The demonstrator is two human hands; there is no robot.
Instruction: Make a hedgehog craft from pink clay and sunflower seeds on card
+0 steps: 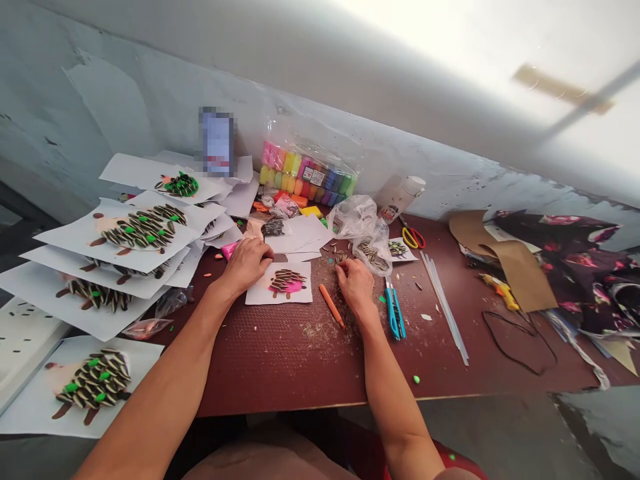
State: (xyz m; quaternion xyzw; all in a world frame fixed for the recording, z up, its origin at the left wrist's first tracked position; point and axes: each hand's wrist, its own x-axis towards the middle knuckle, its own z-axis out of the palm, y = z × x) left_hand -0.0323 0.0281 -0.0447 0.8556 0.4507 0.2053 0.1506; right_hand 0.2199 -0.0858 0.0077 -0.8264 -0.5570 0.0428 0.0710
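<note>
My left hand (249, 262) rests at the upper left corner of a small white card (255, 295), its fingers curled together; what they hold, if anything, is hidden. Striped sunflower seeds (290, 279) stand in rows on a pink clay body (286, 287) on that card, with brown feet below. To the right, my right hand (356, 283) has its thumb and fingers pinched together beside loose sunflower seeds (341, 256) on the table. Anything in that pinch is too small to make out. An orange stick-like tool (332, 305) lies between the card and my right hand.
Seed-covered hedgehog pictures (145, 230) are stacked at left. Behind are a pack of coloured clay (310, 175), a plastic bag of seeds (371, 253) and a white bottle (404, 197). A blue cutter (395, 313), scissors (413, 237), glue sticks (445, 310) and a glue gun (503, 291) lie right.
</note>
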